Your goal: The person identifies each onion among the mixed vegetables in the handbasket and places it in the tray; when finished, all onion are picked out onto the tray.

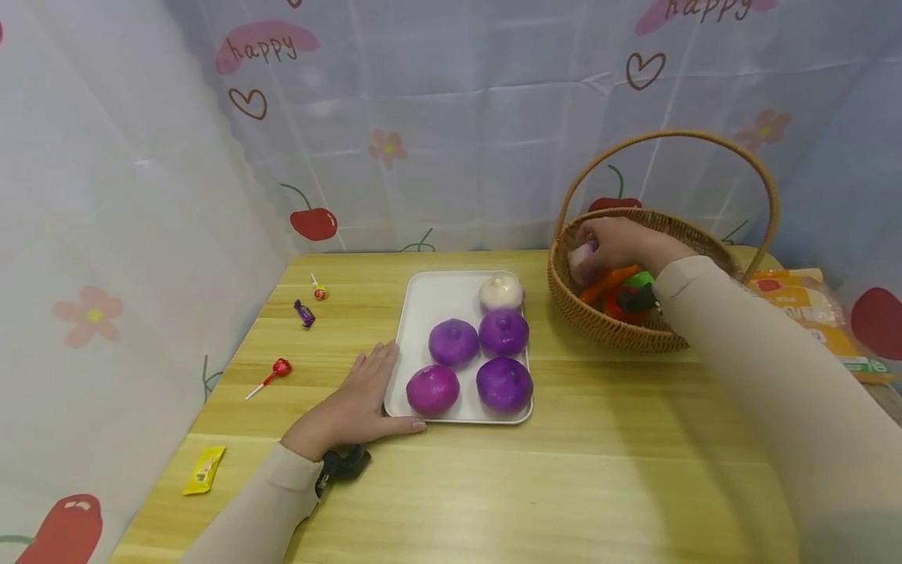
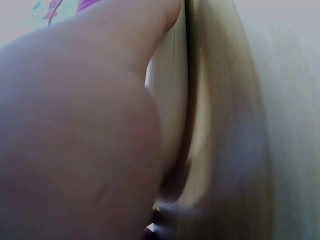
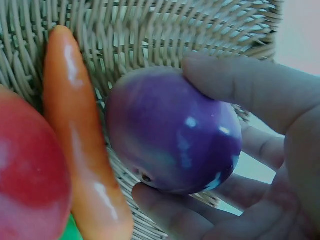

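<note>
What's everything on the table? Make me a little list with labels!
Left hand: flat on the table, touching the white tray
Right hand: inside the wicker basket, holding a purple onion
Tray: four purple onions and one white one
Basket: orange carrot, something red, something green
Table, left side: sweets and lollipops, yellow packet

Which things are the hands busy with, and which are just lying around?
In use:
right hand gripping round purple onion
woven wicker basket
left hand resting on white rectangular tray

Lying about:
red lollipop
yellow sachet
purple wrapped sweet
</note>
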Demonstrator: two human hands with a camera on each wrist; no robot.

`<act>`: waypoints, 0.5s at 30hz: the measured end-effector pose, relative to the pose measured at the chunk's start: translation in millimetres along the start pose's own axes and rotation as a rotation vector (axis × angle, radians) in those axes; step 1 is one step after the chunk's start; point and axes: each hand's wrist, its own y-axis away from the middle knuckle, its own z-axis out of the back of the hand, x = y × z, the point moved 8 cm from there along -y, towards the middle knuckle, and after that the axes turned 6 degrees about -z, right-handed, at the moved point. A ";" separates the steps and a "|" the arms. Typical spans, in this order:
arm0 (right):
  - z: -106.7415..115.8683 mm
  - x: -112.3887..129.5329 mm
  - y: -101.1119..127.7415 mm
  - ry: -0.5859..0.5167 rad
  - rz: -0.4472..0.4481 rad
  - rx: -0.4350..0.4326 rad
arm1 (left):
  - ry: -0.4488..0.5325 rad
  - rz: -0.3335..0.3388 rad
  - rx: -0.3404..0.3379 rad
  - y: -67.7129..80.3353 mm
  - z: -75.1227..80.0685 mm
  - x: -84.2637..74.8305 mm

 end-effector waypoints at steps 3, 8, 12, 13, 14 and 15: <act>5.0 1.0 4.4 -0.041 0.017 -0.001 | -0.001 0.003 0.002 -0.3 -0.5 -0.1; 18.0 -1.5 15.9 -0.106 0.012 -0.013 | 0.001 0.005 0.008 -0.5 -0.9 -1.3; 26.6 -2.8 24.8 -0.146 0.009 -0.034 | 0.001 0.003 0.009 -0.5 -1.0 -1.6; 28.3 -2.8 27.0 -0.150 0.011 -0.041 | 0.000 0.002 0.008 -0.4 -0.9 -1.7; 29.8 -2.8 29.0 -0.154 0.013 -0.049 | -0.002 0.002 0.007 -0.5 -1.0 -1.3; 30.8 -2.8 31.0 -0.163 0.012 -0.055 | -0.002 0.001 0.006 -0.4 -1.0 -1.3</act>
